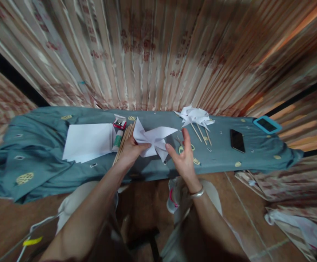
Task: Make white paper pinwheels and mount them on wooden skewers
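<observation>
Paper pinwheel [154,138]: over the tabletop [218,160], at my twelve o'clock.
Left hand [132,149]: I see it pinching the paper, thumb near the centre.
Right hand [185,156]: fingers spread; I can't tell whether the thumb touches.
Folds: I'd press the centre lightly, so no blade creases or springs loose.
Scissors [180,149]: three o'clock, partly behind the right hand.

1. Right hand [184,158]: silver-coloured bracelet [197,193] just behind it at the wrist; narrow, rounded, slightly shiny. Any engraving too small to read.
2. Left hand [131,152]: wrist and forearm behind it bare.
3. Below both hands: pale beige-grey trousers [212,190], loose cut, plain cloth over the knees.
4. Below right hand: pale footwear [171,208] with bright pink band [171,195]; details blurred.
</observation>
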`<action>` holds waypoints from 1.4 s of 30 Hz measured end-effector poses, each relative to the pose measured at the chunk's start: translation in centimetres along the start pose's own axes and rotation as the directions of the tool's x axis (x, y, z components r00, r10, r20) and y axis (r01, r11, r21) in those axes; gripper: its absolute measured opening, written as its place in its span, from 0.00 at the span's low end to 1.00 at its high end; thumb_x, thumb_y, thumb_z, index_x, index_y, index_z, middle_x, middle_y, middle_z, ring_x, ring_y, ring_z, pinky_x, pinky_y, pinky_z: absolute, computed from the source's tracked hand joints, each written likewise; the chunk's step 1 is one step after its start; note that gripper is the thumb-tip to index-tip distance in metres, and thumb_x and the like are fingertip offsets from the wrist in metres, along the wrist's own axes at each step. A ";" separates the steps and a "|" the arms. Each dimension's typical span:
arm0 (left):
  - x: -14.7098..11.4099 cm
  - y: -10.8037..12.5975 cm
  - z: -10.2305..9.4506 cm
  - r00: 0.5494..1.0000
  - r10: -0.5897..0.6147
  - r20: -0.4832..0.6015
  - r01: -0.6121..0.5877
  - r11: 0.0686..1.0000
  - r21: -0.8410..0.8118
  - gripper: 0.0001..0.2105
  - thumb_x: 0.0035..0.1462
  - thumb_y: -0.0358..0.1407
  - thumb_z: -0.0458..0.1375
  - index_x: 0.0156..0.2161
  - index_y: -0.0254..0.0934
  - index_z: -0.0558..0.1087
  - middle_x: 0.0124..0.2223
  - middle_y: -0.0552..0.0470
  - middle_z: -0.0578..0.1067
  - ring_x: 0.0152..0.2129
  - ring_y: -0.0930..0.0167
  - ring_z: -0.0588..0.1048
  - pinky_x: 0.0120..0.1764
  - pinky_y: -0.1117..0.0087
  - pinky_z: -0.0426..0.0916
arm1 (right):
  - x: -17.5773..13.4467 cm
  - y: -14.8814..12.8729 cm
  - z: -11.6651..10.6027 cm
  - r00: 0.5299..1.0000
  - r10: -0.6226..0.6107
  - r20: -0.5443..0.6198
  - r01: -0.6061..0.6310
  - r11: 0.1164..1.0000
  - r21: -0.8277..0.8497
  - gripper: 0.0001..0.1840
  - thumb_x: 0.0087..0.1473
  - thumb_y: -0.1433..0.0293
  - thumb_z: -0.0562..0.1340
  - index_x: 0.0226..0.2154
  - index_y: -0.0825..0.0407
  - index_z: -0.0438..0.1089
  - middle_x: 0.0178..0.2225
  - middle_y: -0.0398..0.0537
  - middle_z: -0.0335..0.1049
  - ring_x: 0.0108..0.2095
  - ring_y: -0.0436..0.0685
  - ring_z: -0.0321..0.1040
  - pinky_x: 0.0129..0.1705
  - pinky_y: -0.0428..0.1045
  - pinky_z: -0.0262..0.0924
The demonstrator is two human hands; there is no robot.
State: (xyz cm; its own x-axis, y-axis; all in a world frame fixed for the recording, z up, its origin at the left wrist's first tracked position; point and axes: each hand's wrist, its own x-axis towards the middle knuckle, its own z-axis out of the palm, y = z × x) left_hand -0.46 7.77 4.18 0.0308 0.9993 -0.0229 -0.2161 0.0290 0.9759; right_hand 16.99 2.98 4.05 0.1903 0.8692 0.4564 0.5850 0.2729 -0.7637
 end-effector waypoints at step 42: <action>-2.0 0.0 -1.8 0.999 0.015 -0.049 -0.007 0.988 0.157 0.14 0.33 0.30 0.65 0.31 0.37 0.71 0.27 0.55 0.76 0.27 0.66 0.75 0.33 0.65 0.71 | 0.6 -2.1 5.7 0.907 0.328 0.266 -0.415 0.806 0.423 0.36 0.35 0.69 0.69 0.50 0.54 0.65 0.32 0.44 0.74 0.32 0.54 0.71 0.37 0.49 0.67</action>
State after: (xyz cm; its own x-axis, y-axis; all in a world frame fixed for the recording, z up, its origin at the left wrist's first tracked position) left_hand -2.33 5.82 3.84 -0.0203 0.9996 -0.0186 -0.0602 0.0174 0.9980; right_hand 11.37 5.27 3.34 0.1546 0.9871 0.0419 0.0590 0.0331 -0.9977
